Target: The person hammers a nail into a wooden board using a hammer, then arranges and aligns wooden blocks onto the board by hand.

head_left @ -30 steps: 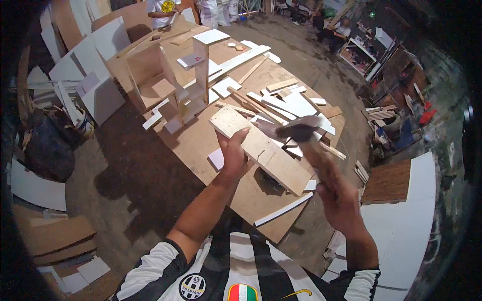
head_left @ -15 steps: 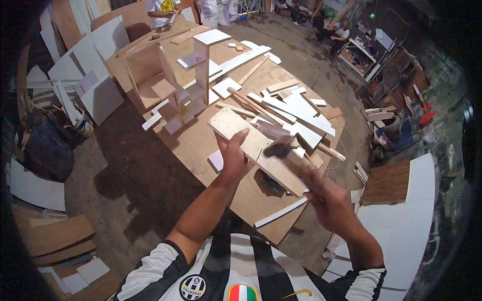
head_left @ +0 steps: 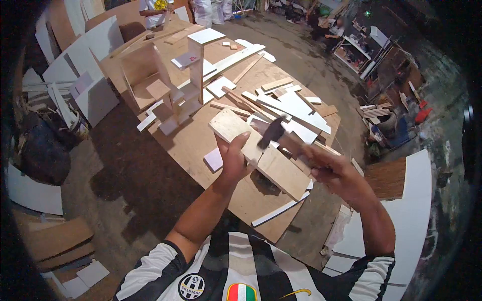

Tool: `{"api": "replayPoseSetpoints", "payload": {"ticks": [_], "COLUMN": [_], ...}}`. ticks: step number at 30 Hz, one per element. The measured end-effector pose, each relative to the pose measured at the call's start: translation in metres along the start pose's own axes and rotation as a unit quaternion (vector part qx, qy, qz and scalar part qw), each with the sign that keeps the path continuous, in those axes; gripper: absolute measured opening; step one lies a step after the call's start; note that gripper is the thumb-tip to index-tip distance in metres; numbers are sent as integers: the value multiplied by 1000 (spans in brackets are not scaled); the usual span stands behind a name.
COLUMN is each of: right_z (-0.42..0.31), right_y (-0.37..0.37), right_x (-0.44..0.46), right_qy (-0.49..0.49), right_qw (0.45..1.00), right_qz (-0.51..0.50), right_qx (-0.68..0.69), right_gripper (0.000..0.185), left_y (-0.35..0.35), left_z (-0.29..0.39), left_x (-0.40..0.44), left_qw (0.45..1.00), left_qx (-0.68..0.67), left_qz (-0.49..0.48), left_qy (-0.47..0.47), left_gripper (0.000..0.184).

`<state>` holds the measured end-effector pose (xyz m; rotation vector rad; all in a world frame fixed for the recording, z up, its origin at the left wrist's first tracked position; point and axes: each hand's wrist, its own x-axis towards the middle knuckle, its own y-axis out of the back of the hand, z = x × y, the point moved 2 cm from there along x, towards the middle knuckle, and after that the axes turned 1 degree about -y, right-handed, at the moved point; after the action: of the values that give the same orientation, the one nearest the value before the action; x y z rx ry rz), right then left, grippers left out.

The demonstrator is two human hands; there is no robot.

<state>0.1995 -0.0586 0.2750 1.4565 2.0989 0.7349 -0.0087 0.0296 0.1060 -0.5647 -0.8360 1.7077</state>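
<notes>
A pale wooden board [head_left: 283,170] slants above the near part of the wooden table [head_left: 193,155]. My left hand [head_left: 234,154] grips the board's near edge, thumb on top. In my right hand [head_left: 329,168] is a hammer [head_left: 272,133], its dark head over the middle of the board and its handle running to my closed fingers. A small nail or dark mark shows on the board close to the hammer head. Whether the head touches the board cannot be made out. Under the board lies a dark object [head_left: 264,181], mostly hidden.
White and bare wood strips [head_left: 281,108] lie piled beyond the board. A partly built wooden frame [head_left: 198,65] stands further left. One person [head_left: 153,12] is at the table's far end, another [head_left: 334,31] sits at the back right. White panels [head_left: 98,95] lean at left.
The hammer has swung from right of the board to over its middle, with my right hand moving along. My left hand keeps its grip on the board. The view has shifted slightly.
</notes>
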Motion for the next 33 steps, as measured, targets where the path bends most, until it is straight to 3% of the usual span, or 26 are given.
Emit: {"api": "replayPoseSetpoints", "payload": {"ticks": [2,7,9,10,12,17,20,22,27,29,33], "right_z": [10,-5,9,10,12,25,23,24,10,12,6], "right_y": [-1,11,14,15,14,5,8,5,-8,-16,-7], "right_x": [3,6,7,8,8,-1,-14,-21,-39,-43,-50], "right_qy": [-126,-171,-225,-224,-181,-199,-136,51,96,96,51], "right_qw": [985,960,966,966,965,969,986,993,987,973,980], "right_qz": [-78,-38,-103,-103,-74,-78,-38,-22,127,37,68], "right_qx": [92,219,79,80,175,120,92,-108,-29,-208,-178], "right_gripper": [56,53,54,54,55,59,61,67,68,73,68], "left_y": [-1,-2,0,3,9,1,0,-2,3,2,-2], "left_z": [-4,-5,-6,-8,-11,-7,-6,-2,-10,-9,-5], "left_x": [-3,-4,-2,1,2,-2,-7,-5,-5,-5,-7], "left_qw": [998,1000,999,999,999,998,999,998,998,998,998], "left_qx": [-53,-13,-39,-39,-15,-36,-35,-17,-45,-45,-50], "left_qz": [6,-18,-7,-7,-40,-36,-41,-56,-37,-31,-23], "left_qy": [17,2,20,19,-1,24,1,-26,19,11,11], "left_gripper": [58,55,53,53,52,50,49,48,51,53,54]}}
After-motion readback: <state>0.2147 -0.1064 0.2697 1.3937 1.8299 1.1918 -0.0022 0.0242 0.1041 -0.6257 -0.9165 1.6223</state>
